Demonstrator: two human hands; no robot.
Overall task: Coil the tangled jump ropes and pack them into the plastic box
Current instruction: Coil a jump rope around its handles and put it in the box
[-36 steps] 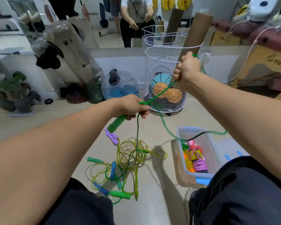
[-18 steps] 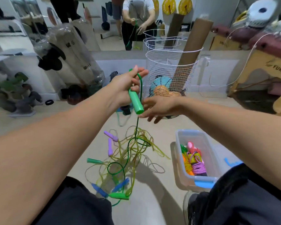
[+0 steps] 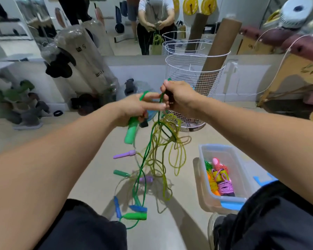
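Pale floor runs to a wire basket (image 3: 193, 73); in front of it the left hand (image 3: 134, 109) grips a green handle (image 3: 131, 130), long axis near upright, free end down, while the right hand (image 3: 179, 100) pinches its green rope (image 3: 143, 159). Winding seems underway; next comes freeing that rope from the yellow tangle (image 3: 168, 141) hanging below, left of the plastic box (image 3: 204, 179).

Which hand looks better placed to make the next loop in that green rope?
The right hand, probably. It pinches the green cord up high, while the left hand is occupied gripping the green handle with cord over its fingers.
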